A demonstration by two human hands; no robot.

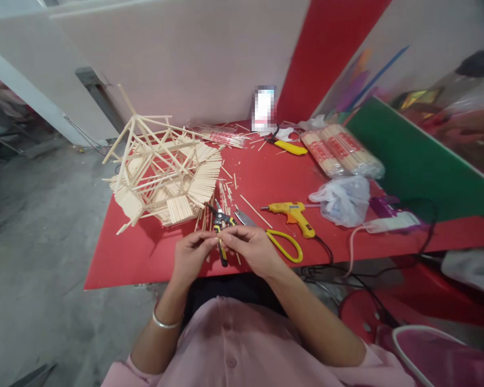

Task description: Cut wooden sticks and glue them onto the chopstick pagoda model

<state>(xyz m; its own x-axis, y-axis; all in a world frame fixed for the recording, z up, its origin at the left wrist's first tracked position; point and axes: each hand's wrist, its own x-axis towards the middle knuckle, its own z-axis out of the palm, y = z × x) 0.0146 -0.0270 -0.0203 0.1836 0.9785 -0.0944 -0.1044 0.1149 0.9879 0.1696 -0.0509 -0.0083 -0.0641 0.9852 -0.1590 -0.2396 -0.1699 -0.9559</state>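
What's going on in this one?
A person sits or stands at a red table, the fingertips of the left hand and right hand close together above the pliers; what they pinch is too small to make out. A framework of pale sticks stands to their left. Yellow-handled scissors and a yellow glue gun lie to the right, with bundled sticks beyond.

Red tbl (266,180) w/ stick model (205,180)
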